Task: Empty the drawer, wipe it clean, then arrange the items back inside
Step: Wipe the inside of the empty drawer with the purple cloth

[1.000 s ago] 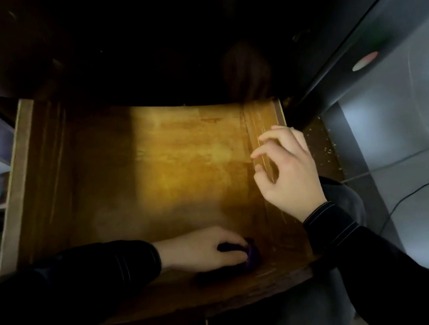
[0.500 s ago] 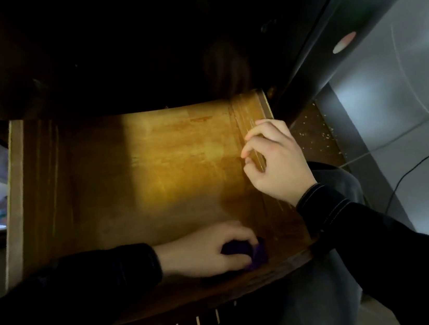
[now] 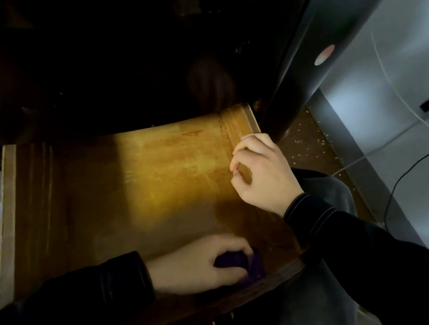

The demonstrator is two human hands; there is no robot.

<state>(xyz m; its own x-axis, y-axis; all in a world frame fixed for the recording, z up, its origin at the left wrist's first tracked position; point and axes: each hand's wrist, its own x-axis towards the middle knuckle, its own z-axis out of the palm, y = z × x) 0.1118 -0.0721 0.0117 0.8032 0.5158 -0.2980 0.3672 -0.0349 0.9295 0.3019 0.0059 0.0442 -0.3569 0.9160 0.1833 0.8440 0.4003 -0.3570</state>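
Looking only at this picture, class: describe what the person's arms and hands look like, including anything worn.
The left hand and right hand are bare: no gloves, rings or watch show. Both arms wear long black sleeves. The right sleeve has thin pale stitching lines at its cuff; the left sleeve has a faint sheen.

Drawer [image 3: 156, 186] amber-brown wood, streaky orange blotches, shadowed darker at left. Cloth [image 3: 254, 266] deep purple. Sleeve [image 3: 312, 212] black, pale stitch lines at cuff. Floor [image 3: 306, 144] dark brown, white specks. Cable [image 3: 410, 169] black. Wall [image 3: 398, 56] pale grey.
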